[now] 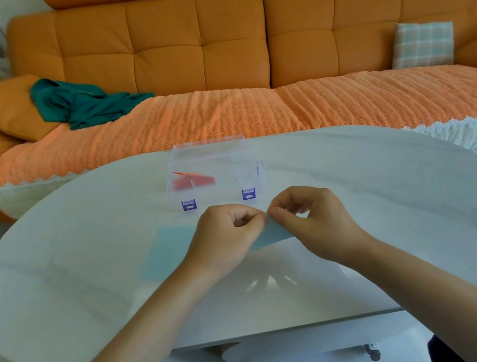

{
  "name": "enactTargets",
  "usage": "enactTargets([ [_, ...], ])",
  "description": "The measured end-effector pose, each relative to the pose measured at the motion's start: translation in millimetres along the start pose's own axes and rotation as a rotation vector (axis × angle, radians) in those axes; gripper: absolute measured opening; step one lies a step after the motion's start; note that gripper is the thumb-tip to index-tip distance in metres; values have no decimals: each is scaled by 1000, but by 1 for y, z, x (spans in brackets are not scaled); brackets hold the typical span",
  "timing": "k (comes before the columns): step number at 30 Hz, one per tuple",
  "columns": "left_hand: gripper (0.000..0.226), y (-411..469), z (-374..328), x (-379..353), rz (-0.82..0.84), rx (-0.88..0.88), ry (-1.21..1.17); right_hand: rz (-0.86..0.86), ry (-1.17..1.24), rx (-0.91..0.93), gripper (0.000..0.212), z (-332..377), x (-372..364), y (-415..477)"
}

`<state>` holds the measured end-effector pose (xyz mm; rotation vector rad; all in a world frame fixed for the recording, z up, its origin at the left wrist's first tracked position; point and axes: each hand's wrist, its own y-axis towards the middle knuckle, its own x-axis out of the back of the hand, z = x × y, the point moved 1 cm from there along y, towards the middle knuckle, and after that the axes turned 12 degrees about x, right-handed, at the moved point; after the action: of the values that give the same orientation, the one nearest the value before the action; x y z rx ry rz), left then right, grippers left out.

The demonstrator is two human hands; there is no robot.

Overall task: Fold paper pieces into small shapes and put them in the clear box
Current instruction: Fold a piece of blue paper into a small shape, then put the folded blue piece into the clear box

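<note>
Centre frame: left hand (226, 230) and right hand (309, 216), fingers curled, pinch the top corner of a light-blue paper piece (272, 237) over the white table (389, 187). Judged light, limp and easily creased; best held at edges and corners. The clear box (210, 154), just above, contains a red folded shape (193, 180).

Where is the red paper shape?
In the head view, the red paper shape lies inside the clear box, toward its left side, near the middle of the table's far edge.

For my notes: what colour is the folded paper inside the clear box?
The folded paper in the clear box is red; the head view shows it.
</note>
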<state>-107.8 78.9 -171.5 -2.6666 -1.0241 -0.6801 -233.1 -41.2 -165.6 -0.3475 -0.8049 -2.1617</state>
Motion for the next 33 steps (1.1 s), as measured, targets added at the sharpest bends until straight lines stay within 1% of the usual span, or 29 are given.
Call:
enactTargets([
  [5, 19, 0, 0, 1, -4, -44, 48, 68, -4, -33, 16, 0, 0, 1],
  [8, 20, 0, -3, 3, 7, -46, 37, 50, 55, -76, 17, 1, 2, 2],
  [10, 21, 0, -6, 4, 62, 3, -23, -24, 106, -125, 18, 1, 3, 3],
  [12, 19, 3, -5, 9, 134, 84, -94, -146, 165, -158, 18, -2, 6, 5],
  [14, 17, 6, 0, 16, 188, 128, -48, -261, 181, -175, 16, -4, 12, 9],
  [16, 17, 9, 6, 24, 200, 141, 16, -299, 159, -189, 15, -5, 18, 13],
  [18, 19, 13, 10, 30, 124, 114, -13, -245, 152, -177, 15, -4, 18, 15],
  [20, 16, 19, 9, 32, 28, 43, -83, -178, 163, -163, 16, -1, 12, 17],
  [21, 19, 21, 7, 32, 10, 6, -87, -157, 164, -154, 16, 1, 8, 19],
  [23, 26, 25, 4, 32, 23, -33, -33, -139, 159, -129, 16, 6, -3, 26],
  [25, 15, 27, 1, 36, 42, -36, -2, -135, 160, -104, 16, 12, -12, 36],
  [27, 18, 32, 3, 48, -6, -44, -14, -95, 170, -90, 14, 18, -19, 48],
  [30, 18, 41, 11, 71, -82, -82, -70, 28, 149, -97, 11, 24, -28, 64],
  [31, 18, 43, 14, 78, -83, -88, -67, 54, 127, -100, 11, 25, -31, 70],
  [33, 19, 49, 20, 88, -74, -82, 15, 61, 81, -101, 11, 24, -37, 84],
])
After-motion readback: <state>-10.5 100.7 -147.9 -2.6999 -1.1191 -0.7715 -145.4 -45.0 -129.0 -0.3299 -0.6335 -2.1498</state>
